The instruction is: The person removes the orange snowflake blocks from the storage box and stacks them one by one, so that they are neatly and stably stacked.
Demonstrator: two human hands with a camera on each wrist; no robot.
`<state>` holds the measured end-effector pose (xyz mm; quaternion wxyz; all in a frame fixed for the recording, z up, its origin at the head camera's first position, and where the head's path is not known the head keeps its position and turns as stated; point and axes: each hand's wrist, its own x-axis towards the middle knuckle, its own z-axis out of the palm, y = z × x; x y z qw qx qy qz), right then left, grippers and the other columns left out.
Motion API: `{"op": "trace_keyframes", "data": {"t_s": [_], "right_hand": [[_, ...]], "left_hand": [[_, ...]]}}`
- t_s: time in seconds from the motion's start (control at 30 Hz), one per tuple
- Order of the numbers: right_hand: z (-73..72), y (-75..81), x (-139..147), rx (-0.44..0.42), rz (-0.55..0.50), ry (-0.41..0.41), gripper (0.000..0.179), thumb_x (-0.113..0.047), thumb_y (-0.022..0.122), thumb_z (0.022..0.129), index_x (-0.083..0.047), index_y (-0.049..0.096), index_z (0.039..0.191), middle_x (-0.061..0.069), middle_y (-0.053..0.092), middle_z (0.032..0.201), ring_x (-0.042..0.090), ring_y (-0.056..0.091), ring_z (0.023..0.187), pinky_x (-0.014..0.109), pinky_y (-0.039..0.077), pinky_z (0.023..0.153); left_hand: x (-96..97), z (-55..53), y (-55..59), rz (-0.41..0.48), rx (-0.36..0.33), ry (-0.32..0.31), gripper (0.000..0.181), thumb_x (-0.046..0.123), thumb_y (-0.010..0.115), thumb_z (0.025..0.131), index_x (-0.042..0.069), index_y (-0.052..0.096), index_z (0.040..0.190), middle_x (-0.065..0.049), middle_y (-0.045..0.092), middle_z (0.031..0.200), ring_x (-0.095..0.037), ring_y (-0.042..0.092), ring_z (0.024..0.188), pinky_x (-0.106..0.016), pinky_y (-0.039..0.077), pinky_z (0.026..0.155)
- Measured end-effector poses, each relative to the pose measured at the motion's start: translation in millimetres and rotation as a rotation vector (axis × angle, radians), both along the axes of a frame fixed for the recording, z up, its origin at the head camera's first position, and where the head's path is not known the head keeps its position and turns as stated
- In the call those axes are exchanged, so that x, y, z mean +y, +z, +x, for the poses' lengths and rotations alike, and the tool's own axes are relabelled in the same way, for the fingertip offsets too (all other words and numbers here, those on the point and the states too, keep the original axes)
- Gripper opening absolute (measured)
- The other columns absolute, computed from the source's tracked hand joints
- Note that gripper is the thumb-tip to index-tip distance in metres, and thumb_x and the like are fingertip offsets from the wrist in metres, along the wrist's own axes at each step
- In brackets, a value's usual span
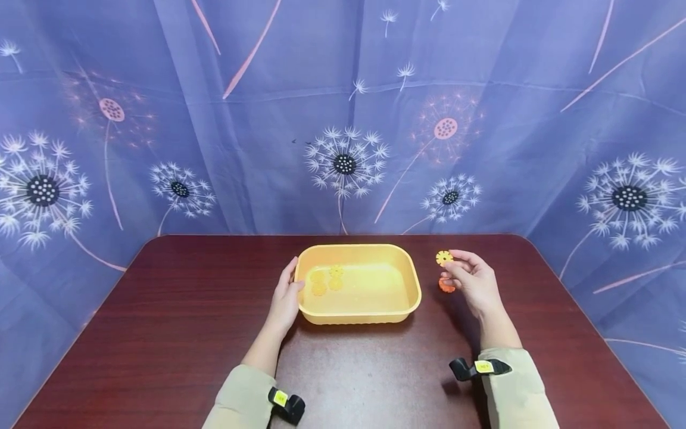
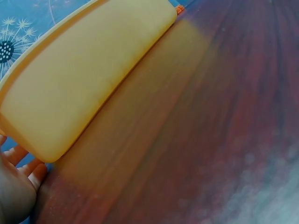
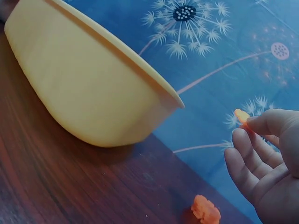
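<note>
A yellow plastic basin [image 1: 370, 319] stands on the table, with several yellow notched discs [image 1: 319, 288] lying inside at its left. My left hand [image 1: 285, 301] holds the basin's left end, thumb over the rim and fingers along the outer wall. To the right of the basin, my right hand [image 1: 474, 283] pinches a yellow notched disc [image 1: 443, 258] between thumb and forefinger, raised above the table. Below that hand, orange notched discs [image 3: 205, 210] lie on the table; in the head view the fingers partly hide them [image 1: 446, 285].
The dark red wooden table [image 1: 161, 333] ends at a blue curtain [image 1: 257, 149] printed with dandelions, which hangs behind it and along both sides. A black strap mount sits on each sleeve near the wrist.
</note>
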<state>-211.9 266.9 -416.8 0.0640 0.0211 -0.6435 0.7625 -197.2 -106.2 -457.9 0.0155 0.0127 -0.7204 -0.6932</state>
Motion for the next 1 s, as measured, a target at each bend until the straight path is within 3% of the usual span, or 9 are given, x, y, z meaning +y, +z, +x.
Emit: {"op": "trace_keyframes", "data": {"t_s": [0.2, 0.43, 0.7, 1.0], "right_hand": [[-2.2, -5.1, 8.3, -0.033, -0.005, -0.025, 0.03, -0.002, 0.066, 0.085, -0.002, 0.056, 0.114, -0.005, 0.071, 0.081, 0.01, 0.067, 0.064, 0.025, 0.058, 0.062], [-5.2, -13.3, 15.2, -0.085, 0.023, -0.039, 0.042, -0.005, 0.066, 0.086, 0.005, 0.05, 0.124, -0.006, 0.07, 0.08, 0.009, 0.066, 0.065, 0.025, 0.058, 0.064], [-7.0, -22.9, 21.2, -0.094, -0.018, -0.032, 0.013, 0.001, 0.063, 0.086, -0.008, 0.06, 0.094, -0.004, 0.069, 0.076, 0.01, 0.067, 0.064, 0.026, 0.058, 0.062], [-5.5, -29.1, 26.0, -0.141, 0.001, -0.069, 0.009, -0.003, 0.066, 0.086, -0.011, 0.063, 0.09, -0.006, 0.068, 0.077, 0.007, 0.066, 0.065, 0.021, 0.056, 0.06]], "left_hand": [[-0.4, 0.7, 0.9, 0.002, -0.006, 0.01, 0.057, 0.007, 0.037, 0.095, 0.014, 0.025, 0.15, -0.009, 0.023, 0.157, -0.026, 0.023, 0.143, -0.046, 0.029, 0.113], [-1.0, 0.6, 2.2, 0.003, -0.002, 0.014, 0.057, 0.007, 0.037, 0.095, 0.014, 0.025, 0.15, -0.009, 0.025, 0.156, -0.025, 0.025, 0.142, -0.047, 0.03, 0.112], [-0.8, 0.4, 2.1, 0.019, 0.005, 0.003, 0.057, 0.007, 0.036, 0.095, 0.014, 0.024, 0.15, -0.008, 0.025, 0.156, -0.024, 0.026, 0.141, -0.046, 0.03, 0.112], [-0.2, -0.1, 0.3, 0.02, 0.003, -0.011, 0.057, 0.007, 0.036, 0.095, 0.014, 0.023, 0.151, -0.009, 0.025, 0.156, -0.026, 0.028, 0.14, -0.048, 0.034, 0.109]]}}
